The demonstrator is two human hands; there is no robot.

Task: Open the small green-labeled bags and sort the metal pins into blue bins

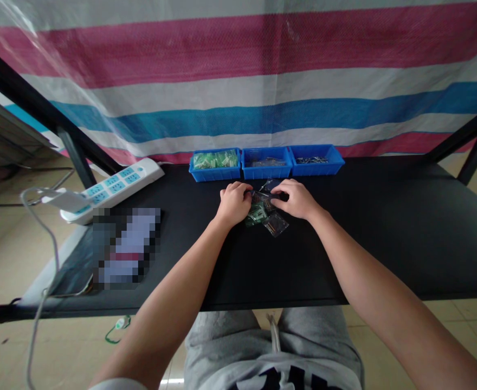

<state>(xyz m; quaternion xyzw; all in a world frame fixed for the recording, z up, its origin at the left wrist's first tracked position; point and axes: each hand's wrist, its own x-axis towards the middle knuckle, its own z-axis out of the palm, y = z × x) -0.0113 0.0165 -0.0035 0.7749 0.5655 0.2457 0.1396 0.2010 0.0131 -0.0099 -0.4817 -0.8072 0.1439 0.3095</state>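
Both my hands work at a small pile of packets on the black table. My left hand [235, 203] is closed, its fingertips pinching the left side of a small clear plastic bag [264, 200] with dark contents. My right hand [294, 198] is closed too, thumb and fingers on the right edge of that bag. Under and beside it lie green packets [257, 213] with pale pieces inside. Toward me rests a clear bag of thin screw-like pieces [275, 224]. A further clear bag [269, 186] with a thin metal piece shows just behind my fingers.
Three blue bins stand along the back: one with green packets [215, 159], one with clear bags [268, 162], one with thin metal pieces [312, 160]. At left lie a white power strip [114, 189] with a plugged-in charger and cable, and a blurred flat object [130, 246]. A striped sheet [263, 49] hangs behind.
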